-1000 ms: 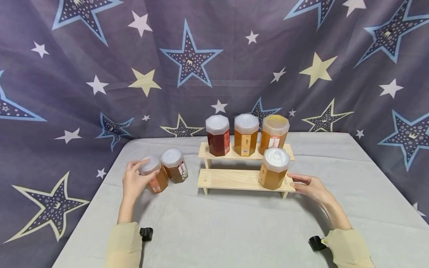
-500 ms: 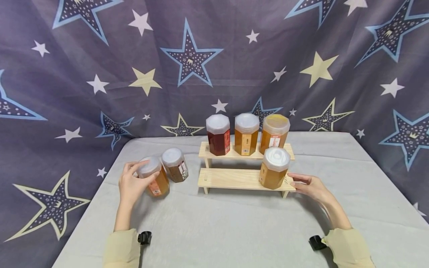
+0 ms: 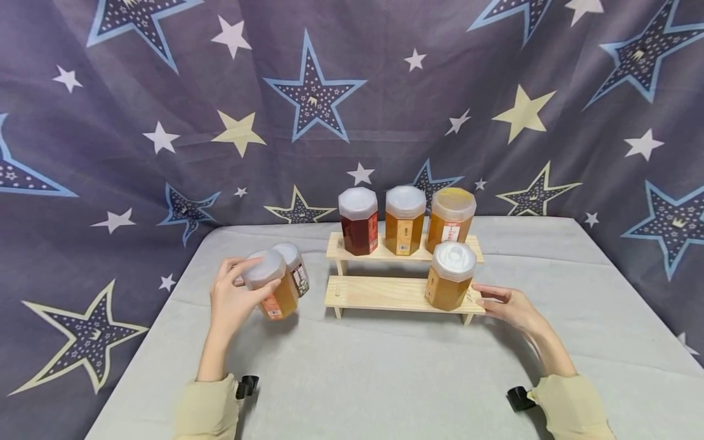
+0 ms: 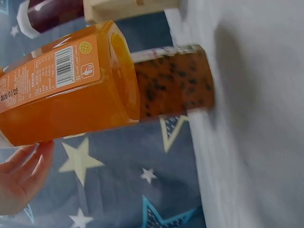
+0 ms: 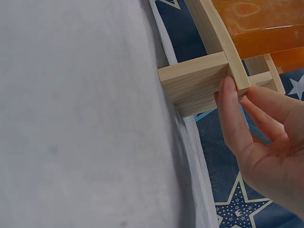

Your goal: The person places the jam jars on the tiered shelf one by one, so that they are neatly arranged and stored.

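My left hand [image 3: 233,299] grips an amber honey jar [image 3: 283,296] by its pale lid, thumb and fingers on opposite sides. The jar is tilted and raised off the cloth; its orange label [image 4: 47,73] faces the left wrist camera. Behind it stands a darker jar with specks [image 4: 178,83], partly hidden. My right hand [image 3: 511,308] pinches the right end of the lower shelf of a two-step wooden rack [image 3: 379,293], thumb above and fingers below. Beside that hand, one amber jar [image 3: 448,284] sits on the lower step.
On the upper step stand a dark red jar [image 3: 359,229], an amber jar [image 3: 404,226] and another amber jar with a yellowish lid [image 3: 452,211]. Grey cloth [image 3: 385,379] covers the table. A star-patterned curtain [image 3: 352,153] hangs behind and at both sides.
My left hand has lifted the honey jar off the table and carried it to the right, so it now partly covers the darker jar. The right hand keeps its place on the rack.
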Demonstrator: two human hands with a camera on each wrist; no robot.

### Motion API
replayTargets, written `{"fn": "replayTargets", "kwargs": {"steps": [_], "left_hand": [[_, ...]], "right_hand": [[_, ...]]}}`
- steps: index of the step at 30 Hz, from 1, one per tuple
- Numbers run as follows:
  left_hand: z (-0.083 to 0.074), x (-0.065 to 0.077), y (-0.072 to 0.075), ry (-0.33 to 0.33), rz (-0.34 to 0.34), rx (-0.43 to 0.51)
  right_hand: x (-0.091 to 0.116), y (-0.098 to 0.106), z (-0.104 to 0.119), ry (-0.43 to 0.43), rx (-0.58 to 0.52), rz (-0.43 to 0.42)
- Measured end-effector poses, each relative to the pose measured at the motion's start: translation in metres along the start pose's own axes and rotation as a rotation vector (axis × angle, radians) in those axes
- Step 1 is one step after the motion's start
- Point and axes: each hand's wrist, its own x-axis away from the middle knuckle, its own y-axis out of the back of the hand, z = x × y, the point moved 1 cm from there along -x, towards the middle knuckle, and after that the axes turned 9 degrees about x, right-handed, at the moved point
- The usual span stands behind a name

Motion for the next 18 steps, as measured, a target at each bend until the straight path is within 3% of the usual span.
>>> {"fn": "replayTargets", "kwargs": {"steps": [2,5,18], "left_hand": [[-0.023,-0.001,-0.005,0.020,0.030,-0.009],[-0.037,-0.004,-0.012,0.042,0.064,0.012],[-0.054,-0.006,-0.047,-0.039,0.137,0.080]], "right_hand": [[0.000,0.001,0.000,0.004,0.000,0.002],[0.000,0.002,0.000,0.014,-0.006,0.003],[0.000,0.000,-0.002,0.040,-0.087,0.007]]}}
